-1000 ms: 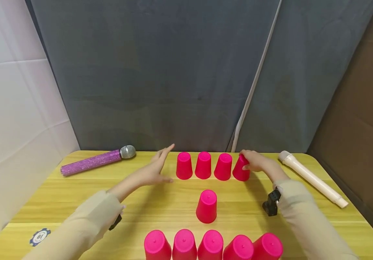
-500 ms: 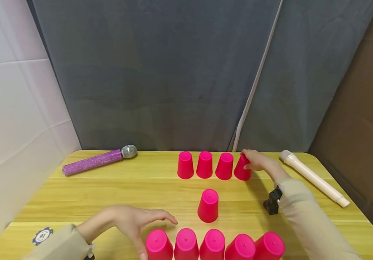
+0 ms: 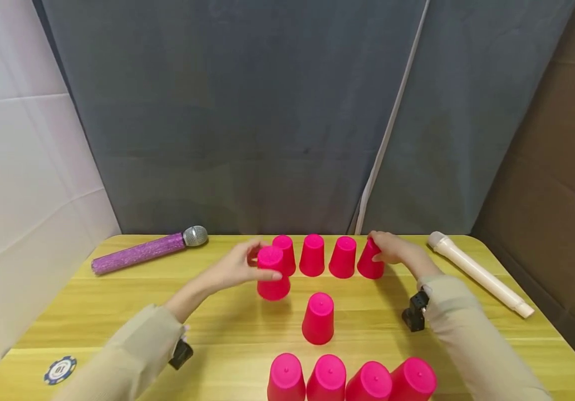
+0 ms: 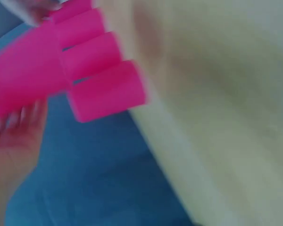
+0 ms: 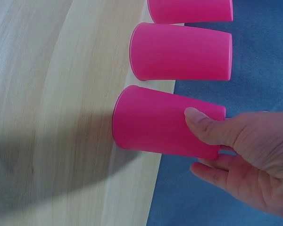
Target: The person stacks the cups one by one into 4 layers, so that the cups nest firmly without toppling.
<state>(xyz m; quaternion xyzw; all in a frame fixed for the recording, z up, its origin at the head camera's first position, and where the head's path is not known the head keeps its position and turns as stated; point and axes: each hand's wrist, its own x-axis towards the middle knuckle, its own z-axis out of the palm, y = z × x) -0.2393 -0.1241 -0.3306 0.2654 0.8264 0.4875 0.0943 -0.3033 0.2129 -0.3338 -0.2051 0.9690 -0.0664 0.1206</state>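
My left hand (image 3: 232,268) grips an upside-down pink plastic cup (image 3: 273,289), thumb on the near side. That cup is in front of the back row's left end and partly covers the leftmost cup (image 3: 287,250) there. In the left wrist view the held cup (image 4: 30,61) is blurred. At the row's right end, my right hand (image 3: 391,248) holds the last pink cup (image 3: 369,264), which stands slightly tilted. The right wrist view shows the thumb and fingers around this cup's (image 5: 155,122) base end. Between them stand two more cups, one being the cup (image 3: 312,256) left of centre.
A single cup (image 3: 318,320) stands mid-table. Several more line the near edge, including a cup (image 3: 286,379) at that row's left end. A purple glittery microphone (image 3: 139,253) lies back left, a white microphone (image 3: 480,273) back right, and a poker chip (image 3: 60,370) front left.
My left hand went down to the near row, took its leftmost cup, and carried it back toward the far row. The right hand stayed on its cup.
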